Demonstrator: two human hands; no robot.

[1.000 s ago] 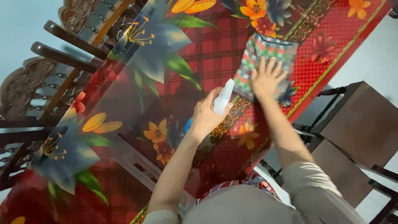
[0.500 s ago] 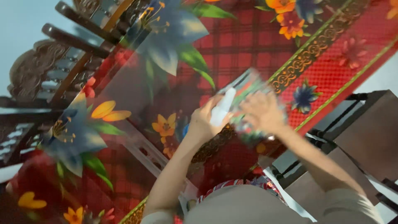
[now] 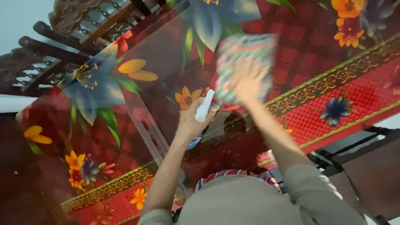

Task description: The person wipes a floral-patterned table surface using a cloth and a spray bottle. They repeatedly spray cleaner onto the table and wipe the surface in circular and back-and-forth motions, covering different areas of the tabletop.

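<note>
Left hand (image 3: 192,121): closed around a spray bottle (image 3: 204,106), white nozzle up, held over the near middle of the table (image 3: 341,87).
Right hand (image 3: 249,79): blurred, fingers spread flat, pressing on a checked cloth (image 3: 243,52) just right of the bottle, farther across the table.
Table: glossy top over a red plaid, flowered cover with gold border.
Carved wooden chairs (image 3: 79,21): far left, at the table edge.
</note>
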